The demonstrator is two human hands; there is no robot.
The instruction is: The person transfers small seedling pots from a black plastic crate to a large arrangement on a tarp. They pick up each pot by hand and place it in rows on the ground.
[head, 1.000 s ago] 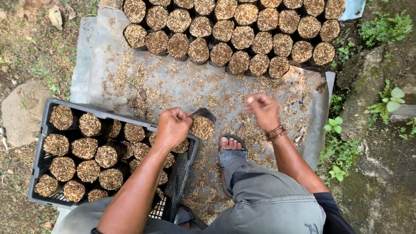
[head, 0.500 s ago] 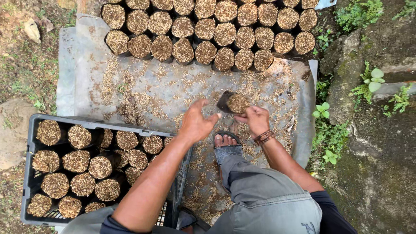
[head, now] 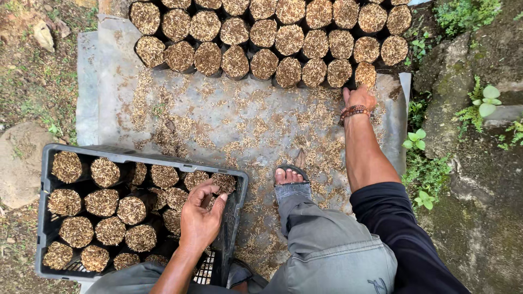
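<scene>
My left hand (head: 200, 216) reaches into a dark plastic crate (head: 50, 158) full of small black bags topped with rice husk; its fingers close around one bag (head: 222, 183) in the crate's far right corner. My right hand (head: 358, 97), with a beaded bracelet on the wrist, is stretched out to the far right. It grips a filled bag (head: 365, 74) standing at the right end of the rows of filled bags (head: 261, 38) at the top of the view.
A grey sheet (head: 103, 109) strewn with husk covers the ground between crate and rows. My sandalled foot (head: 287, 177) and grey trouser knee sit in the middle. A stone (head: 19, 163) lies left; green plants (head: 419, 141) and rocks line the right edge.
My right hand has carried a bag from near my foot out to the end of the nearest row. My left hand has dropped back into the crate onto another bag.
</scene>
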